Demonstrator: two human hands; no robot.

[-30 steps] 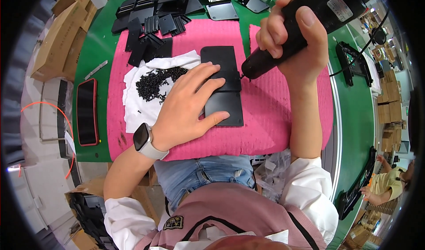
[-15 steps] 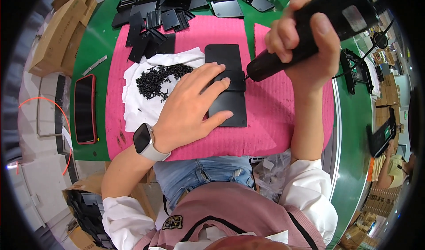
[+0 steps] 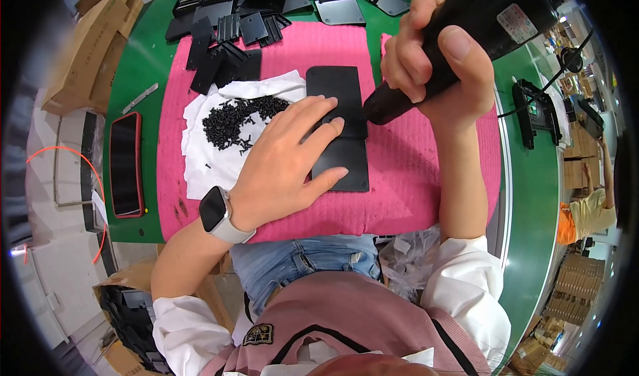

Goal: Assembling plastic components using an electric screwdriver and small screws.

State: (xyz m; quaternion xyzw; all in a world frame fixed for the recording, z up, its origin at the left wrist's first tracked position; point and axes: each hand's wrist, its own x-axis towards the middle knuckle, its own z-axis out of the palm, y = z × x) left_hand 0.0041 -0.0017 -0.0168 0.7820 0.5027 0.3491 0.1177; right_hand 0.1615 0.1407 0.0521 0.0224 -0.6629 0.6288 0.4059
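Observation:
A black rectangular plastic panel (image 3: 336, 160) lies on a pink foam mat (image 3: 406, 196). My left hand (image 3: 283, 153) rests flat across its left side, thumb and fingers spread, pressing on it. Wrapped in my right hand (image 3: 442, 63) is a black corded electric screwdriver (image 3: 459, 33), tilted with its nose at the panel's right edge. Its bit is hidden, so I cannot tell whether it touches a screw. Left of the panel, a heap of small black screws (image 3: 229, 123) sits on a white cloth (image 3: 203, 170), partly beneath my left hand.
Black plastic parts (image 3: 233, 16) are piled at the back of the green table (image 3: 150, 63). A red-edged phone (image 3: 126, 166) and a small metal strip (image 3: 140, 98) lie at the left. At the right are a black frame-like part (image 3: 532, 113) and a cord (image 3: 552, 80).
My right hand and the screwdriver have shifted slightly left, nose against the panel's edge; the bit that showed before is now out of sight. My left hand stays on the panel.

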